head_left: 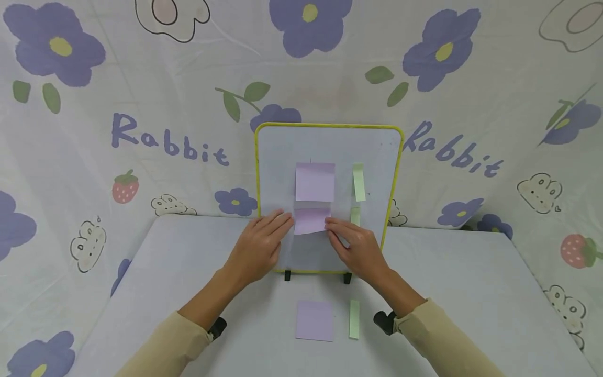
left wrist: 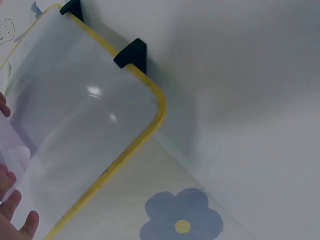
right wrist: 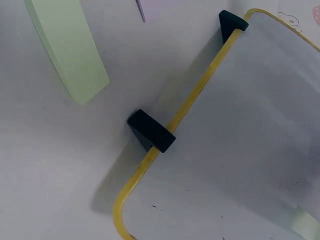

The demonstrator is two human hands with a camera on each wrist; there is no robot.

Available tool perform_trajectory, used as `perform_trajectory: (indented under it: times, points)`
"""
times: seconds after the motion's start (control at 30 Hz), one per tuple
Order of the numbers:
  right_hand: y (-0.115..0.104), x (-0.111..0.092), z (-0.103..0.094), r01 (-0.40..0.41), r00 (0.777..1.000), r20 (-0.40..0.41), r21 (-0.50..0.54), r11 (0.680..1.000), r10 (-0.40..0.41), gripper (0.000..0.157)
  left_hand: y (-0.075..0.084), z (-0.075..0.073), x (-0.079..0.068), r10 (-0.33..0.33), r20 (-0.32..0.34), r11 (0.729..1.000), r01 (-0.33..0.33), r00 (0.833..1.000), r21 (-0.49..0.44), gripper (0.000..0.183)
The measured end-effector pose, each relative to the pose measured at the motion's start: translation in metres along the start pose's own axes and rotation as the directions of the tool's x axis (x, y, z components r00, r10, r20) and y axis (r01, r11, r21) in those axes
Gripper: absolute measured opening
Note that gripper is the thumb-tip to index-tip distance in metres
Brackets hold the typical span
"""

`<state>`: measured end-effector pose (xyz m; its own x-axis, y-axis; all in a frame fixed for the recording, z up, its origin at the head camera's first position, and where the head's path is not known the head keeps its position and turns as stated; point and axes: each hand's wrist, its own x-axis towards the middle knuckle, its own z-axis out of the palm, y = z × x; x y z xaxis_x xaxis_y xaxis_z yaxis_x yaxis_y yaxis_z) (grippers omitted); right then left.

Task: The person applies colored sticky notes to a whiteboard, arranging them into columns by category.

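Note:
A purple sticky note [head_left: 312,220] lies against the lower middle of a yellow-rimmed whiteboard [head_left: 278,157], its bottom edge lifting off the surface. My right hand [head_left: 359,251] pinches its right edge between thumb and fingers. On the other side, my left hand [head_left: 258,246] has its extended fingers against the note's left edge; in the left wrist view those fingers [left wrist: 11,204] show beside the curled note [left wrist: 15,150]. Directly above is another purple sticky note [head_left: 314,182], stuck flat. Two green sticky strips [head_left: 359,182] run down the board's right side, the lower one partly behind my right hand.
Black feet [head_left: 287,276] hold up the board's bottom edge on the white table [head_left: 447,293]. A purple sticky-note pad [head_left: 314,321] and a green strip pad [head_left: 354,319] lie in front. Behind hangs a patterned cloth [head_left: 188,99].

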<state>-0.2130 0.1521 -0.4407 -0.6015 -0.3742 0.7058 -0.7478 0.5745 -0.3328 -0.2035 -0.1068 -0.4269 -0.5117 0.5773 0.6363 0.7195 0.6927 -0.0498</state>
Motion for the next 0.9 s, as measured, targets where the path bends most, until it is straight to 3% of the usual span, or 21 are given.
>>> perform_trajectory:
  times: [0.23, 0.53, 0.7, 0.9]
  points:
    - [0.0, -0.001, 0.001, 0.006, 1.0, 0.003, -0.005, 1.0, -0.006, 0.018, -0.004, 0.009, 0.008, 0.081, 0.11, 0.993, -0.089, 0.991, 0.072, 0.047]
    - [0.0, -0.001, 0.002, 0.017, 1.0, -0.002, -0.008, 1.0, -0.017, 0.018, -0.005, 0.015, 0.005, 0.045, 0.198, 0.987, -0.074, 0.979, 0.14, 0.05]
    - [0.001, 0.0, 0.003, 0.048, 0.999, 0.001, -0.048, 0.998, -0.048, 0.019, -0.007, 0.018, 0.003, 0.059, 0.207, 0.978, -0.098, 0.976, 0.183, 0.055]
    - [-0.001, 0.004, 0.004, 0.115, 0.993, 0.024, -0.171, 0.979, -0.112, 0.023, -0.008, 0.022, 0.001, 0.057, 0.193, 0.973, -0.098, 0.98, 0.207, 0.057]
